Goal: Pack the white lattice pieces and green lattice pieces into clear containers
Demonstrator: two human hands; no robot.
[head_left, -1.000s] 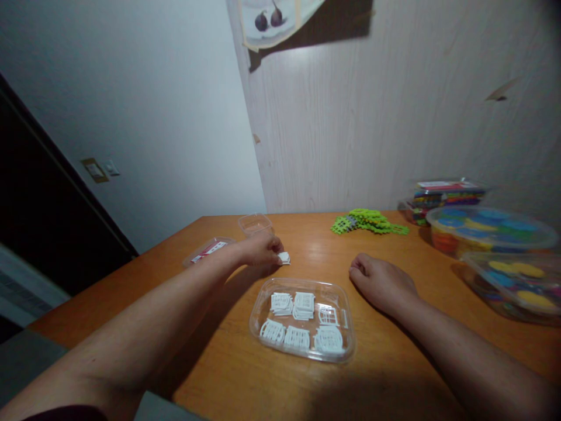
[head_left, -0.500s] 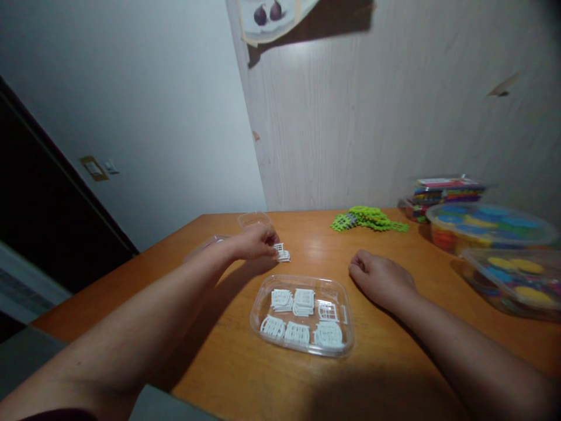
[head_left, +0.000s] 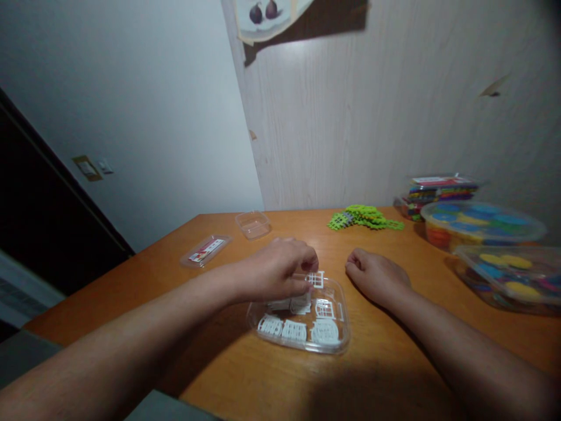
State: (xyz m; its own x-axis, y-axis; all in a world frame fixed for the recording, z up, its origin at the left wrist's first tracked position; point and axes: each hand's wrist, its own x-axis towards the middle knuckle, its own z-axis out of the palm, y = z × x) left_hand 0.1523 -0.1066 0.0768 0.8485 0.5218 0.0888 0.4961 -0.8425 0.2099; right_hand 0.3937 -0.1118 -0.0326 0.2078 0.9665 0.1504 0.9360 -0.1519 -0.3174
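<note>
White lattice piece point(head_left: 316, 279): held, not placed

Left hand point(head_left: 283, 270) pinches it at the clear tray's point(head_left: 302, 347) far side. Stacks point(head_left: 294, 331) nearer than this hand: apparently sorted. Remaining: at least this piece. Right hand point(head_left: 377, 275): curled closed on worktop point(head_left: 239, 380).

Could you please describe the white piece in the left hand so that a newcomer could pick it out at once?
On the brown wooden table, find the clear tray of white pieces. Near its far edge, the left hand pinches a small white lattice piece. Unlike those lying in the tray, this one is held.
</note>
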